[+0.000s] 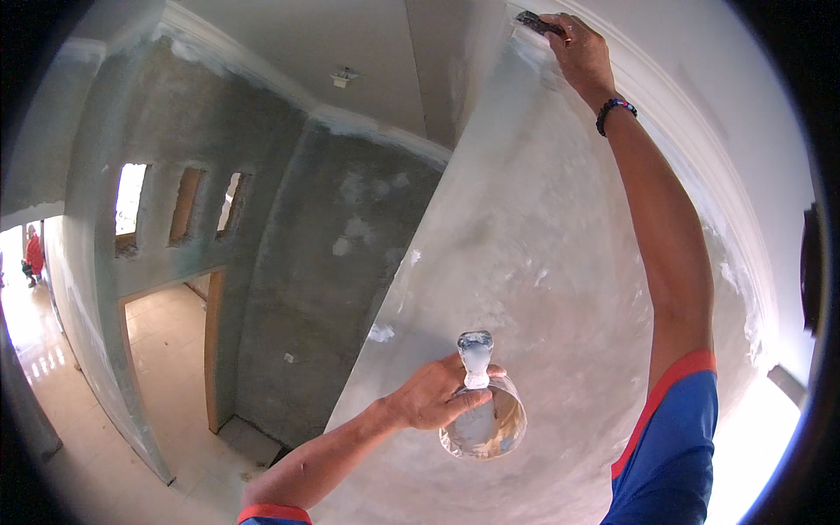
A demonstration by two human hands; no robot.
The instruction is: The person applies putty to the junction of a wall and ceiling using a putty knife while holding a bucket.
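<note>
Up at the top of the wall (490, 262), my right hand (582, 54) is closed around a dark-handled scraper (539, 23). The tool lies against the corner by the white cornice (652, 83); its working edge is hard to make out. Lower down, my left hand (437, 394) grips the rim of a small round tub (514, 435) smeared with white and tan residue. A putty knife (476, 357) with a whitened handle stands up at that rim beside my fingers. Its lower part is inside the tub.
On the left, a darker grey wall (337, 227) has three narrow openings and a wood-framed doorway (214, 350). A ceiling fixture (343, 79) hangs above. Far below, tiled floor (166, 341) shows, with a person in red (34, 254) at the far left.
</note>
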